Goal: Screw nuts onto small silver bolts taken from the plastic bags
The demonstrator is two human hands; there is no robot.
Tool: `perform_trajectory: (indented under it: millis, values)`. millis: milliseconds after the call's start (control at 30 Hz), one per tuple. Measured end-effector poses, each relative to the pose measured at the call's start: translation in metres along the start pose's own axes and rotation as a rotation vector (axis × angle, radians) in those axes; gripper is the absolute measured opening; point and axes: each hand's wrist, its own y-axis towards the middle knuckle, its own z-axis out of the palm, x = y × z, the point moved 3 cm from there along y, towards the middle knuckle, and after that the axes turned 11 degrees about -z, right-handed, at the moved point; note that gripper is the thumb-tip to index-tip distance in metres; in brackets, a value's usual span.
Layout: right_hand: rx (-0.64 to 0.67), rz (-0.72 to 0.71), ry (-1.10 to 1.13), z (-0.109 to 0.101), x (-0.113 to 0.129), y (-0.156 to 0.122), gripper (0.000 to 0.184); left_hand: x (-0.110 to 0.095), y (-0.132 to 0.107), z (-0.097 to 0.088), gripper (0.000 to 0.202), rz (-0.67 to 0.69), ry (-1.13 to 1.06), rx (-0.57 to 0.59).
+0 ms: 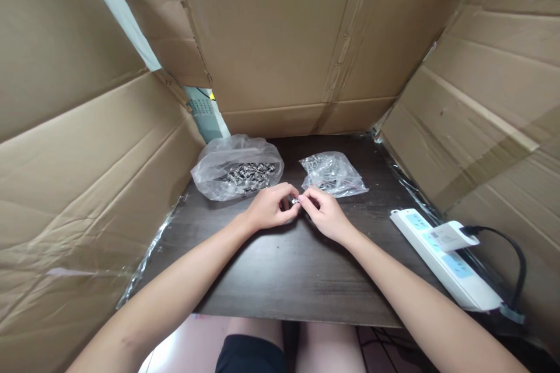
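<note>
My left hand [275, 205] and my right hand [321, 210] meet above the dark table, fingertips almost touching. Pinched between them is a small shiny metal piece [294, 201], too small to name exactly. Both hands have closed fingers on it. Just behind my left hand lies an open clear plastic bag [210, 178] with many small metal fittings [251, 175] heaped inside. Beyond my right hand sits a second, flatter clear bag [345, 178] holding small metal parts.
Cardboard walls [280, 41] enclose the dark wooden table [284, 280] at the back and sides. At the right lies a white power strip [450, 268] with a white plug-in adapter [450, 237] and a black cable [520, 262]. My legs are below the front edge.
</note>
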Motion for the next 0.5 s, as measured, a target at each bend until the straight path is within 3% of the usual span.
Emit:
perform_trajectory:
  millis: [500]
  values:
    - [-0.009,0.013,-0.007,-0.0014,-0.0001,0.0001,0.031,0.0002,0.0002,0.0003,0.017,-0.009,0.007,0.014]
